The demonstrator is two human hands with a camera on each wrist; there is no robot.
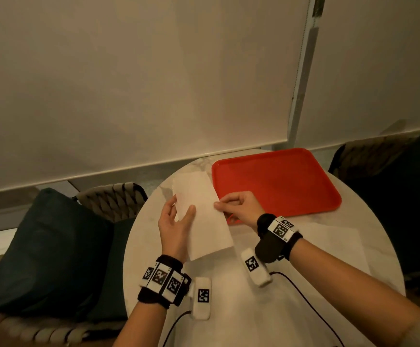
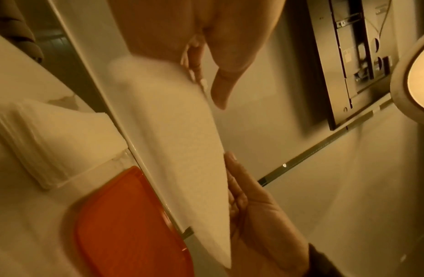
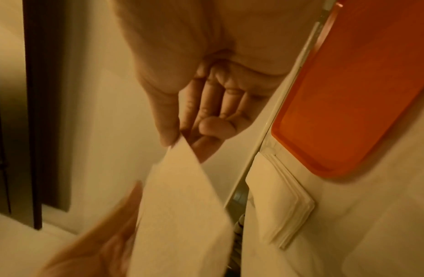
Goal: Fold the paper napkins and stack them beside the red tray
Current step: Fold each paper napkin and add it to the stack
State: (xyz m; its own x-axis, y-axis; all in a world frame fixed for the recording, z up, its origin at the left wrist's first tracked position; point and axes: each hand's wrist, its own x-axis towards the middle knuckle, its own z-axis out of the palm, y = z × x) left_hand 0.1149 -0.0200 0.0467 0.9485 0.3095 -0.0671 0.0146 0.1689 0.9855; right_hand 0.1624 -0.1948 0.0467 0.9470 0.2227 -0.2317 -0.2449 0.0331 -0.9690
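A white paper napkin [image 1: 205, 229] hangs in the air above the table, left of the red tray [image 1: 279, 184]. My right hand [image 1: 217, 204] pinches its right edge between thumb and forefinger [image 3: 168, 131]. My left hand [image 1: 181, 206] holds its left side, thumb in front and fingers behind. The left wrist view shows the napkin [image 2: 173, 135] blurred, close to the thumb [image 2: 220, 91]. A stack of folded napkins [image 1: 191, 180] lies beside the tray's left edge, also seen as the stack [image 3: 277, 202] next to the tray [image 3: 348, 93].
The round white marble table [image 1: 229, 301] stands against a wall with roller blinds. Unfolded napkins [image 1: 334, 244] lie flat on its right side, near my right forearm. A woven chair with a dark cushion [image 1: 53, 246] stands left, another chair [image 1: 379, 156] right. Cables [image 1: 304, 294] cross the near edge.
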